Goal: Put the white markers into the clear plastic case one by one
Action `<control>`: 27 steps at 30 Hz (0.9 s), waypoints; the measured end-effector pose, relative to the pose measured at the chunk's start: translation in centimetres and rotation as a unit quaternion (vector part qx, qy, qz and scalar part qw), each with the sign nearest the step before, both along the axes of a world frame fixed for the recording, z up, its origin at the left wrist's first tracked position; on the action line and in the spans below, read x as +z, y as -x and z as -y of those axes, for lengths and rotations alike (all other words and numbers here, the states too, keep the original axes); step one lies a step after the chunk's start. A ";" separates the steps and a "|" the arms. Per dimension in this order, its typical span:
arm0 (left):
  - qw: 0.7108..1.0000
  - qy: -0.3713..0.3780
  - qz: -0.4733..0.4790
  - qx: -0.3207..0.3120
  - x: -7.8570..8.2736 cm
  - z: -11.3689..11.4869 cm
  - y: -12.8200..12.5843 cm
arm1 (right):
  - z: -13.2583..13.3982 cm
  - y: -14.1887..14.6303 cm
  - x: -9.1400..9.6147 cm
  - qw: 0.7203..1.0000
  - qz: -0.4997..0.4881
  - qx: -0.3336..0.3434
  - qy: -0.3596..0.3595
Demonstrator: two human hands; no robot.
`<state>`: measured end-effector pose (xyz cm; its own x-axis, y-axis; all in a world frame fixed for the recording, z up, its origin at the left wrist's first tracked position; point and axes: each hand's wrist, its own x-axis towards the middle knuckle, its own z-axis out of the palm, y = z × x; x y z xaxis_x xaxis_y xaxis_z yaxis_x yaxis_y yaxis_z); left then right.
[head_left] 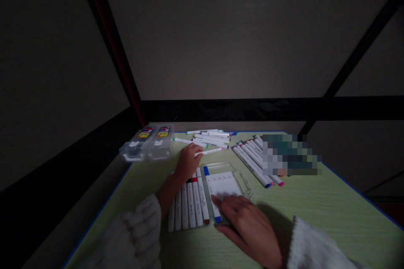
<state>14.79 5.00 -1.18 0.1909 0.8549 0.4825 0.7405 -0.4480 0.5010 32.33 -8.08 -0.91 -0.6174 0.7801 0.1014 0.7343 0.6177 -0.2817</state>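
Note:
My left hand (189, 160) reaches past the case and pinches the near end of a white marker (213, 151) with a pink tip end. A clear plastic marker case (225, 164) lies opened flat in front of me. Several white markers (185, 208) stand side by side in its left half, some with black, red or brown ends. In its right half are a blue-ended marker (213, 201) and a white card (224, 185). My right hand (248, 225) rests over this half with fingers stretched out, its index fingertip on the blue-ended marker and its thumb by the near edge.
Loose white markers (211, 138) lie in a pile at the back of the green table (315, 210). More markers (252, 162) lie at the right, beside a pixelated patch (290, 154). Two clear plastic boxes (148, 145) with labels stand at the back left.

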 end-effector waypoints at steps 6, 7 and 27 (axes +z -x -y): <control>0.999 -0.034 0.036 0.001 0.3 0.1 -0.1 | 0.0 -0.1 -0.4 1.000 -0.006 0.001 -0.025; 0.998 -0.039 0.043 0.001 0.4 0.2 -0.1 | 0.0 -0.1 -0.4 1.000 -0.007 0.001 -0.025; 0.981 -0.033 0.185 0.047 0.9 0.0 0.0 | 0.0 0.0 0.0 1.000 0.003 0.000 0.002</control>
